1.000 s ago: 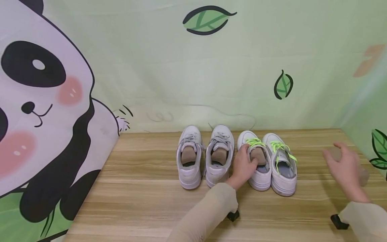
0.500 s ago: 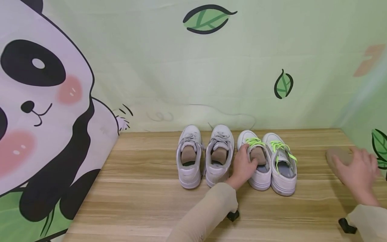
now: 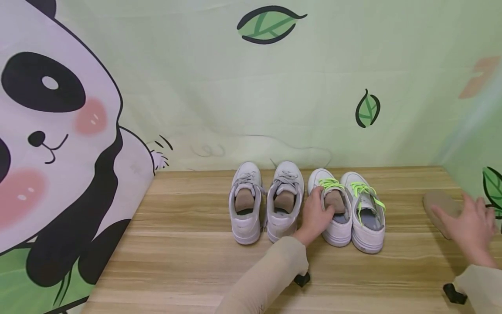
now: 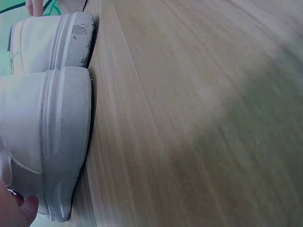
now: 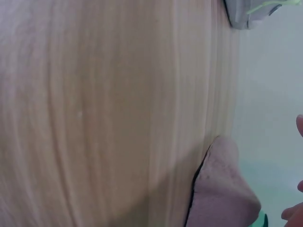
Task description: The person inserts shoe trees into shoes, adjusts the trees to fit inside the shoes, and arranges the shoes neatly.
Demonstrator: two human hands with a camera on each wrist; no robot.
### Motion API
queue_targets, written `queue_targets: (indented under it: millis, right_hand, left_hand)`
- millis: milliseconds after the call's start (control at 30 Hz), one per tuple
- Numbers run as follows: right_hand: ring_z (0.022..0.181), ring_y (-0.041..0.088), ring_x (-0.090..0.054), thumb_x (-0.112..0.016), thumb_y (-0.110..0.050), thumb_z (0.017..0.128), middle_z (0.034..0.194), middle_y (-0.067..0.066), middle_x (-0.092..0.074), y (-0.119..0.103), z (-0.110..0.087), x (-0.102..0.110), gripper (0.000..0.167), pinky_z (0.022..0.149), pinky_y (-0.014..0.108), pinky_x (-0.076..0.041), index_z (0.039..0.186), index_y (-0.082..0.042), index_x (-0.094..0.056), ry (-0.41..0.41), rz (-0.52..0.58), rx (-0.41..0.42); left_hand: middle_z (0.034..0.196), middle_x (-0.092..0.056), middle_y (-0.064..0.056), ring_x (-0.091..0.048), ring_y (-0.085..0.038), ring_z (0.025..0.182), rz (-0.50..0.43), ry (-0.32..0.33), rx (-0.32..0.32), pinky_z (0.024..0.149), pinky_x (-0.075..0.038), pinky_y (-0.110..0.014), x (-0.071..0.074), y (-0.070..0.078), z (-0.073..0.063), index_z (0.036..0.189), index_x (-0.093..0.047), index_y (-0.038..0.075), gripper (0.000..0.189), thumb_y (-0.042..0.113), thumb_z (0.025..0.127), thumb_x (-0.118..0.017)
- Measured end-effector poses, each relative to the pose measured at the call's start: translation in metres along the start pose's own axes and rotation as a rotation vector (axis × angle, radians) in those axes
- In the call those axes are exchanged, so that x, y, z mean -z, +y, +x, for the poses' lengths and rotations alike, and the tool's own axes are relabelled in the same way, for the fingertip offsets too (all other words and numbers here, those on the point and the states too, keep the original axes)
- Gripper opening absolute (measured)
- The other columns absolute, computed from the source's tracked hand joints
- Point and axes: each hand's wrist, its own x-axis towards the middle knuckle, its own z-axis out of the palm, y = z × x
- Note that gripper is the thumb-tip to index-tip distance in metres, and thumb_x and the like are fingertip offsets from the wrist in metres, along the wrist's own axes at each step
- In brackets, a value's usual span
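My left hand (image 3: 315, 216) grips the near side of a white sneaker with green laces (image 3: 337, 236), its thumb over the collar; a brown piece shows inside that shoe. In the left wrist view the thumb (image 4: 29, 207) rests by the sneaker's side. Right against it stands a second green-laced sneaker (image 3: 368, 240), with its grey insole showing. My right hand (image 3: 472, 226) is over at the right, fingers spread, beside a brown suede-like piece (image 3: 436, 208) lying on the wooden board. In the right wrist view this brown piece (image 5: 225, 187) has a raised, peaked shape, apart from the fingers.
Two white sneakers with grey laces, one left (image 3: 246, 231) and one right (image 3: 280, 226), stand left of my left hand with brown pieces inside. A green wall cloth (image 3: 219, 96) with a panda print (image 3: 59, 144) borders the wooden board (image 3: 176, 261) behind and at the sides.
My right hand has moved to the right, off the brown piece, which now shows more fully. The left hand and the sneakers have stayed in place.
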Motion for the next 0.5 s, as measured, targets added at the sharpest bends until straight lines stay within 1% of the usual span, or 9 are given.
queue_targets:
  millis: [167,233,400,500]
  right_hand:
    - [0.123,0.056,-0.005,-0.042,-0.063,0.079,0.138,0.035,0.0,0.005,0.003,-0.004,0.097,0.084,0.071,-0.018,0.14,-0.001,0.0,-0.037,-0.016,-0.027]
    - [0.12,0.058,-0.008,-0.044,-0.062,0.079,0.136,0.037,-0.003,0.008,0.004,-0.006,0.097,0.083,0.07,-0.02,0.14,-0.002,0.001,-0.039,-0.014,-0.029]
    - [0.113,0.06,-0.017,-0.048,-0.059,0.078,0.13,0.041,-0.011,0.014,0.006,-0.012,0.099,0.083,0.067,-0.021,0.139,0.001,0.0,-0.01,-0.003,0.015]
    - [0.115,0.059,-0.016,-0.048,-0.058,0.079,0.131,0.041,-0.01,0.017,0.006,-0.015,0.098,0.086,0.067,-0.021,0.139,0.003,0.0,0.002,0.008,0.03]
  left_hand:
    - [0.118,-0.055,-0.006,-0.051,-0.018,0.108,-0.003,-0.003,0.001,0.089,-0.04,-0.027,0.001,0.0,0.0,0.122,-0.042,0.014,0.051,0.015,0.075,-0.059]
    - [0.117,-0.055,-0.006,-0.051,-0.018,0.108,-0.004,-0.001,-0.004,0.089,-0.04,-0.027,0.0,-0.001,0.0,0.122,-0.042,0.014,0.051,0.015,0.075,-0.059]
    - [0.117,-0.055,-0.006,-0.052,-0.018,0.107,-0.012,0.005,-0.016,0.089,-0.04,-0.027,0.0,-0.001,0.0,0.122,-0.043,0.013,0.051,0.015,0.074,-0.06]
    - [0.116,-0.056,-0.007,-0.052,-0.018,0.106,-0.017,0.004,-0.015,0.089,-0.04,-0.028,0.0,-0.002,0.0,0.122,-0.042,0.013,0.051,0.015,0.074,-0.06]
